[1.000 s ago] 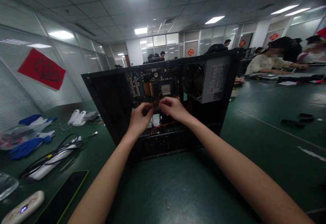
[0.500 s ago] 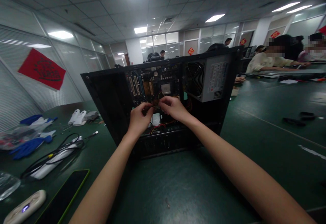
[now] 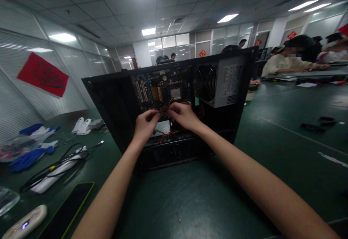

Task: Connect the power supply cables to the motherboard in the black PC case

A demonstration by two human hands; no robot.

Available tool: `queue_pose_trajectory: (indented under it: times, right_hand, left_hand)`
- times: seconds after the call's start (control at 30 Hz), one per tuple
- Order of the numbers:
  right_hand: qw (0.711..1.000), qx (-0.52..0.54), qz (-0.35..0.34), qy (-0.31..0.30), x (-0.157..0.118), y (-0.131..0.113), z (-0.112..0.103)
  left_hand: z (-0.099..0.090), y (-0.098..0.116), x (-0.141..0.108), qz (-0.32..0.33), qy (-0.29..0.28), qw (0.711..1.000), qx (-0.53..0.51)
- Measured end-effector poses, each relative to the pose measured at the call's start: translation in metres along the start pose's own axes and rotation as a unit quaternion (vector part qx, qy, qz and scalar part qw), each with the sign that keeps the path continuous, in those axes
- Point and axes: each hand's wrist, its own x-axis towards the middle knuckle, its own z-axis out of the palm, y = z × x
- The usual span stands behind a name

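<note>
A black computer case [image 3: 106, 112] stands upright on the table with its open side facing me. Inside it I see a motherboard [image 3: 152, 90], a power supply [image 3: 230, 83] with a round fan at the upper right, and red and yellow wires [image 3: 167, 136] low down. My left hand [image 3: 146, 123] is closed in a pinch in front of the motherboard's lower edge. Close beside it, my right hand [image 3: 183, 116] pinches too. A thin bunch of cable [image 3: 169, 103] runs between the fingertips and loops up over the right fingers; its end is hidden.
Left on the green table [image 3: 174, 192] lie a phone [image 3: 67, 210], a beige device with a lit display [image 3: 25, 222], a white power strip with a black cable [image 3: 58, 172] and blue gloves [image 3: 28, 159]. Glasses [image 3: 312, 127] lie at right. Several people sit or stand farther back.
Both hands stay at the same spot, with the fingertips shifted slightly. The cable loop shows more above my right hand, and the pale patch below the hands is more exposed.
</note>
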Motion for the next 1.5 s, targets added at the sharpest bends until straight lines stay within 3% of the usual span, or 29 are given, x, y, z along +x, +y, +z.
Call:
queue_pose_trajectory:
  times: [0.13, 0.43, 0.9, 1.3, 1.5]
  right_hand:
    - [1.0, 0.02, -0.002, 0.0, 0.0, 0.002, 0.0]
    - [0.997, 0.078, 0.003, -0.024, 0.002, 0.002, -0.001]
    - [0.997, 0.063, 0.032, -0.023, 0.003, 0.001, -0.001]
    - [0.999, 0.009, -0.036, -0.016, 0.0, 0.009, 0.001]
    - [0.992, 0.01, -0.059, -0.11, -0.002, 0.008, 0.003]
  left_hand:
    - [0.003, -0.007, 0.003, -0.02, -0.016, 0.999, -0.02]
    - [0.002, -0.006, 0.001, 0.024, 0.009, 0.999, 0.035]
    - [0.002, -0.005, 0.001, 0.013, 0.019, 0.998, 0.051]
    - [0.002, 0.002, 0.0, 0.05, 0.006, 0.999, 0.018]
    - [0.005, 0.002, 0.0, 0.039, -0.021, 0.998, -0.037]
